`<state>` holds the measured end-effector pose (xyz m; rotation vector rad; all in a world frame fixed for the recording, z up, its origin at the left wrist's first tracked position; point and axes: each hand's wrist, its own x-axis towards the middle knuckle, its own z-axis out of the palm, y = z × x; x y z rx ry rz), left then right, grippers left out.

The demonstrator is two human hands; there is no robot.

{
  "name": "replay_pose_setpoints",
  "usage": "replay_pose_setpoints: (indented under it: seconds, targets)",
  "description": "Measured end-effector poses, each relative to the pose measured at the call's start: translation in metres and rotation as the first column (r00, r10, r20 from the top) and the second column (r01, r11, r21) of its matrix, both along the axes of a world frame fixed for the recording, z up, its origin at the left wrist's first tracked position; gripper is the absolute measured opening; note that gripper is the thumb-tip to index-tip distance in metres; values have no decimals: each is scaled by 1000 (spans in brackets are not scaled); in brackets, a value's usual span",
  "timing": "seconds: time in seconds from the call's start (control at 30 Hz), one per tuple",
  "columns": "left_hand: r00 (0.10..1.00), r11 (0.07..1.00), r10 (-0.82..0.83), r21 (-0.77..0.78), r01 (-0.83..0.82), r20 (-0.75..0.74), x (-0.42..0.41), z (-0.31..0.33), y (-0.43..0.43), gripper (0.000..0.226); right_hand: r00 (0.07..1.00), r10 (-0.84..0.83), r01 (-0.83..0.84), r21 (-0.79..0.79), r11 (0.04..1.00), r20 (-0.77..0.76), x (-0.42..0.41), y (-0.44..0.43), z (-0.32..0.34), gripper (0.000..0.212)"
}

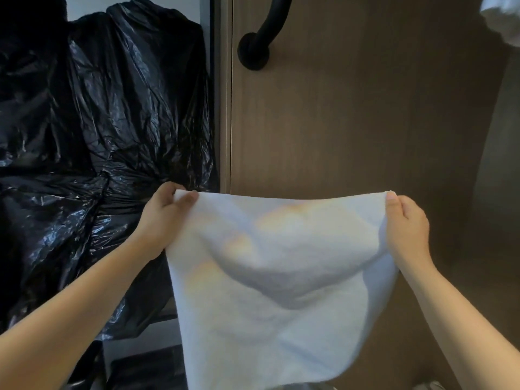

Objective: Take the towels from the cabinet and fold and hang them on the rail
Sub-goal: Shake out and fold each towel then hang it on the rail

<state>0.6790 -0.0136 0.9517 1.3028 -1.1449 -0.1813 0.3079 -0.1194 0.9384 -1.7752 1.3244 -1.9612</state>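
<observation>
A white towel (275, 277) hangs spread out in front of me, sagging in the middle. My left hand (163, 218) pinches its top left corner and my right hand (405, 223) pinches its top right corner. Both hands hold the top edge level in front of a brown wooden panel (351, 114). A black curved rail (261, 38) is fixed to that panel, above the towel and to its left. A bit of white cloth (503, 15) shows at the top right corner.
Large black plastic bags (92, 130) fill the space to the left, bulging close to my left forearm. A pale vertical edge (225, 108) separates them from the wooden panel. A dark shelf or box (146, 367) lies low at the bottom left.
</observation>
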Motion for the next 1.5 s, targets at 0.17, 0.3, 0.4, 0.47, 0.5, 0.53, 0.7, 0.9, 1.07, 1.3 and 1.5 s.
replay_pose_setpoints:
  seconds: [0.17, 0.3, 0.4, 0.47, 0.5, 0.53, 0.7, 0.9, 1.07, 1.3, 1.5]
  targets:
    - [997, 996, -45, 71, 49, -63, -3, 4, -7, 13, 1000, -10, 8, 91, 996, 26, -2, 0, -5, 48]
    - [981, 971, 107, 196, -139, 165, -6, -26, -13, 14, 998, -33, 42, 154, 987, -56, -4, -10, -29, 44]
    - [954, 953, 128, 232, -194, 270, -9, -68, -7, 15, 987, -2, 46, 270, 962, -160, -6, -13, -70, 39]
    - [966, 939, 107, 295, -176, 237, -11, -99, -2, 14, 982, 29, 39, 354, 934, -185, -9, -13, -103, 39]
    - [970, 930, 97, 326, -168, 224, -12, -113, 0, 13, 981, 36, 42, 389, 920, -190, -11, -12, -119, 40]
    - [973, 923, 86, 352, -158, 212, -15, -125, 0, 13, 980, 38, 50, 422, 905, -198, -13, -12, -133, 41]
    - [990, 910, 92, 395, -128, 108, -26, -156, 0, 14, 982, 50, 54, 520, 853, -183, -16, -2, -174, 39]
    - [993, 911, 101, 397, -114, 54, -33, -156, 6, 14, 993, 60, -8, 446, 895, -102, -7, 17, -165, 36]
    - [986, 904, 148, 415, -101, -82, -49, -155, 20, 19, 995, 86, -69, 319, 945, -41, 1, 39, -158, 39]
    - [906, 929, 52, 354, 111, -420, -76, -157, 46, 20, 976, 212, -216, 233, 948, 43, 20, 79, -155, 29]
    - [830, 936, -14, 284, 207, -558, -107, -172, 64, 13, 926, 355, -376, 269, 887, 124, 54, 113, -161, 19]
